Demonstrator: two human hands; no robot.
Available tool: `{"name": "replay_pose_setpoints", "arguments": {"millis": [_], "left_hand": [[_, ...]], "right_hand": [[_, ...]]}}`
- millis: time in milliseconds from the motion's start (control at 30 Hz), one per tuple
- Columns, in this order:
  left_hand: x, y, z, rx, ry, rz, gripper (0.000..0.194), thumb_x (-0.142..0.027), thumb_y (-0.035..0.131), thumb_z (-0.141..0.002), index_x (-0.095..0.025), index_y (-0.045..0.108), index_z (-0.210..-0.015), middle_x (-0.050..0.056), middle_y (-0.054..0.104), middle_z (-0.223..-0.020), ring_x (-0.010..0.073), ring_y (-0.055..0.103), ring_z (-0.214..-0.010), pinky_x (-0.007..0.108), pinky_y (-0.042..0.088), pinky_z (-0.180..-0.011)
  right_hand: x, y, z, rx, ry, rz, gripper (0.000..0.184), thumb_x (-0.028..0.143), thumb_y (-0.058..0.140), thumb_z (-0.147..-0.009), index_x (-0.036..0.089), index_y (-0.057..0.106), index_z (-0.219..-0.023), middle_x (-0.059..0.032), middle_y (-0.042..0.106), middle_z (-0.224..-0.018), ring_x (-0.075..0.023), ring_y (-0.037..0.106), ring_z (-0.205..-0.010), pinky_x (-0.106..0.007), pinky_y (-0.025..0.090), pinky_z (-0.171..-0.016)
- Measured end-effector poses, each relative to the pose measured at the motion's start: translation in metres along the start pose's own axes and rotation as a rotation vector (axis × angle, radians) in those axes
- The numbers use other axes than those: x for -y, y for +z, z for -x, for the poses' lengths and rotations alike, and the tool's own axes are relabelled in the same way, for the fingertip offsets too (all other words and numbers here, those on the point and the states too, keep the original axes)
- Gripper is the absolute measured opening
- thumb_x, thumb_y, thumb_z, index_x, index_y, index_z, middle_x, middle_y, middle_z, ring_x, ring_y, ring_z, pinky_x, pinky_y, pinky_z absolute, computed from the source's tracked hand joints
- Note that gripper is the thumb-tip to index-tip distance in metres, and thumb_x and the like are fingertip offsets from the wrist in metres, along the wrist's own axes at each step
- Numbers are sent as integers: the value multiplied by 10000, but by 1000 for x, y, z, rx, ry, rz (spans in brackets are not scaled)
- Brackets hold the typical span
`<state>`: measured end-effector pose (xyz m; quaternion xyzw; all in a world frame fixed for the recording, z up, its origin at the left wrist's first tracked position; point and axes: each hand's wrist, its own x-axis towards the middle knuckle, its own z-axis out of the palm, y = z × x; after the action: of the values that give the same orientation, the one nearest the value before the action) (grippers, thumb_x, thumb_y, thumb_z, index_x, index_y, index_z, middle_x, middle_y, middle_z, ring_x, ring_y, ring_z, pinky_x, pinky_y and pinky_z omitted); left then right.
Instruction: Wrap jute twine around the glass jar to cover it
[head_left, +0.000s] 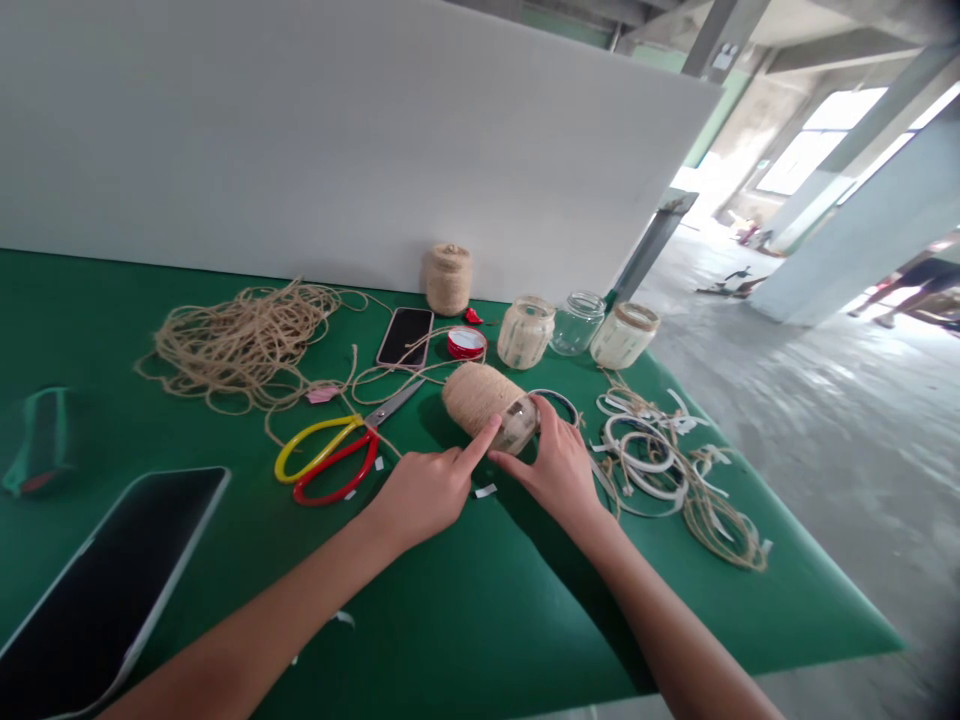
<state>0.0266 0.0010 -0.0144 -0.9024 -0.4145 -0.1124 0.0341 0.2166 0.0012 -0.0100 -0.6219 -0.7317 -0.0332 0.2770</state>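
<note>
Inspection of the green-topped work table, left to right. At the left edge lie a green pouch [41, 440] and a black-screened tablet [97, 590]. Beyond them sits a loose heap of jute twine [240, 345], with strands running across the table. Next come scissors [330, 460] with yellow and red handles, and a smartphone [405, 337] lying face up beside a red tape roll [466, 343]. The left hand [427, 495] lies palm down with the forearm angled in from lower left, fingers loosely curled and index finger [480, 445] extended, its tip at the near side of the twine-wrapped glass jar [480, 402]. That jar lies on its side, its bare glass end toward the right. The right hand [547, 470] arches over that end, partly open, fingertips on the glass, thumb pointing toward the left index finger. Grip on the jar cannot be determined for either hand. Farther right stand a bare glass jar [577, 323] and a partly wrapped jar [624, 335], with white rings tangled in twine [645, 460] in front.
</note>
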Motion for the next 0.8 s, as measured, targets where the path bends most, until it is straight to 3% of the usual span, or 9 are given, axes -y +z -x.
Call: {"name": "replay_pose_setpoints", "arguments": {"millis": [233,400,600,800], "left_hand": [[2,0,0,-28,-9,12,661,-153,326,-845,-228,-12,-1408,21,637,-807,149,601,-618,195,405,-470],[0,0,1,-26,-6,0,657,-145,329,-842,-213,7,-1410,17,631,-772,152,598,-604,202,408,-471],[1,-2,0,-29,-5,-26,667,-134,334,-830,-215,15,-1410,5,605,-733,136,566,-563,187,375,-447],[2,-6,0,-29,0,-91,671,-95,315,-810,-244,52,-1409,-22,532,-658,104,480,-477,166,308,-403]], "right_hand": [[5,-4,1,46,8,53,775,658,470,-722,114,345,-1261,-142,624,-1035,-298,560,-980,-466,363,-884],[5,-5,2,-16,-45,61,905,642,571,-645,129,253,-1320,-176,491,-1218,-340,448,-1115,-516,328,-916],[5,-6,1,-24,-79,-46,698,476,622,-681,187,331,-1246,-136,480,-1162,-302,465,-1076,-460,394,-870],[6,-7,0,-10,-60,-27,701,494,631,-676,174,349,-1233,-129,485,-1158,-287,470,-1066,-438,396,-885]]}}
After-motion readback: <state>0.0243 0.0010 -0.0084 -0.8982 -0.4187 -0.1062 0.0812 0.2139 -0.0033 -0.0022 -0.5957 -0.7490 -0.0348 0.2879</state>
